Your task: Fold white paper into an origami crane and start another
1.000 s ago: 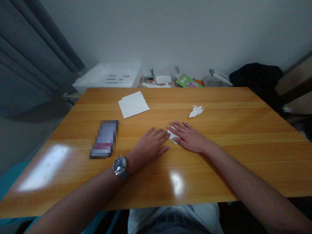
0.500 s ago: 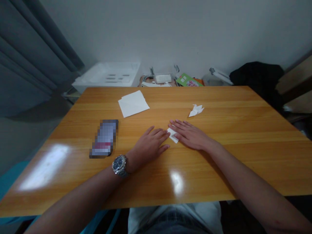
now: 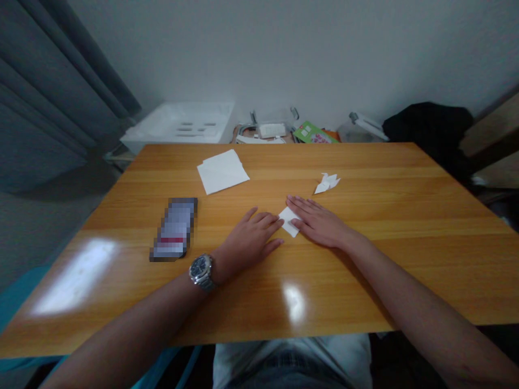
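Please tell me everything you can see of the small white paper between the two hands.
The small white paper looks like thin, matte paper with straight edges, and it sits turned at an angle. It lies flat on the wooden table, between the two hands. The right hand rests flat over its upper right part, hiding some of it. The left hand is also flat, with its fingertips at the paper's left corner. Any folds in the paper are too small to tell.
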Demonstrator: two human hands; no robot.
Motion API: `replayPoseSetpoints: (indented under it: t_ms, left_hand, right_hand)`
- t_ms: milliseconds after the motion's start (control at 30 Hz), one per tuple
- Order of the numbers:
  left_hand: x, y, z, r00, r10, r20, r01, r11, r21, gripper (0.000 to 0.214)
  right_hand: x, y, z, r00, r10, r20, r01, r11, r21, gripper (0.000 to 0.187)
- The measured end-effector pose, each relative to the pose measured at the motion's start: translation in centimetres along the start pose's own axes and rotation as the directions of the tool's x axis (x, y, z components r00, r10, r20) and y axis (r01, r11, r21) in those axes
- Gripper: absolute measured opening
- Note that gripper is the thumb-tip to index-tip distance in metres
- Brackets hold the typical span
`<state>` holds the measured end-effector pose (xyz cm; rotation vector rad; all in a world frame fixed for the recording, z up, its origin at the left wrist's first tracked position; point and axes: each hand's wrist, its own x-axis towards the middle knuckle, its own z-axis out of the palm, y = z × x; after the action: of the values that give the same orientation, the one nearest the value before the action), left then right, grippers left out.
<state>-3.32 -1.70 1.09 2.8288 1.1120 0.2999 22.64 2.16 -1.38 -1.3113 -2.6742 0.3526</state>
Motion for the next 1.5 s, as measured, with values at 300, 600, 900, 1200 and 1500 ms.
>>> replayPoseSetpoints:
  t_ms: [300,600,900,1200,1500]
  left_hand:
    - [0.4,-0.3,0.8,1.000,0.013,-0.019,-0.012,0.999,0.034,0.055]
    - [0.5,-0.6,0.7,1.000,0.002,0.023,-0.002,1.000,-0.022,0.055]
    - [0.3,-1.1,1.0,0.999,0.033,0.013,-0.033,0.999,-0.008,0.053]
    - [0.3,-1.5,0.4,1.000,0.006,-0.010,-0.006,1.000,0.014,0.048]
    - [0.2,-1.7,0.3,0.997,-0.057,-0.049,0.059,0.997,0.052,0.049]
  right_hand:
    - [0.0,-0.3,0.2,1.000,0.013,-0.017,-0.013,1.000,0.016,0.066]
    - [-0.1,-0.3,0.3,1.000,0.006,-0.028,-0.006,1.000,-0.002,0.066]
    - [-0.2,0.2,0.5,0.996,-0.028,-0.086,0.030,0.999,0.027,0.063]
    - [-0.1,1.0,-0.6,0.990,-0.107,-0.093,0.116,0.989,0.097,0.051]
    - [-0.1,1.3,-0.4,0.990,-0.107,-0.094,0.119,0.984,0.129,0.047]
